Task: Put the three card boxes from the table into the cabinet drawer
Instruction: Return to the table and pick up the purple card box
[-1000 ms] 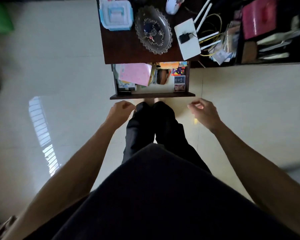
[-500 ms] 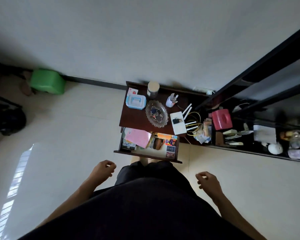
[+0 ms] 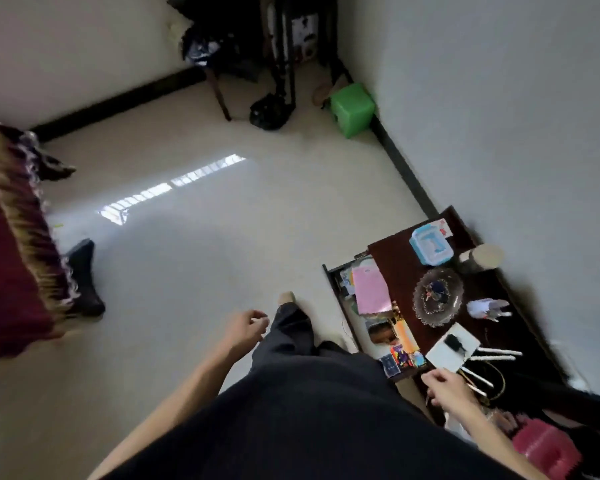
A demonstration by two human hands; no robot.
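The dark wooden cabinet (image 3: 394, 268) stands at the right against the wall, its drawer (image 3: 338, 296) pulled out. In the drawer lie a pink sheet (image 3: 371, 289), a small dark card box (image 3: 389, 366) and a colourful one (image 3: 403, 355) beside it. My left hand (image 3: 246, 327) hangs over the floor by my leg, loosely curled and holding nothing. My right hand (image 3: 445, 388) hovers at the drawer's near corner, also holding nothing. At the left edge is a table under a maroon fringed cloth (image 3: 11, 258); its top is out of view.
On the cabinet top sit a blue lidded box (image 3: 430, 249), a glass dish (image 3: 437, 296) and a white router (image 3: 452, 346). A green stool (image 3: 352, 109) and a black bag (image 3: 267, 110) lie at the far wall. A pink box (image 3: 544, 448) is at the lower right.
My view has swung left, away from the cabinet and toward the room and the cloth-covered table. The drawer has shifted to the right of the frame. Both hands stay without anything in them.
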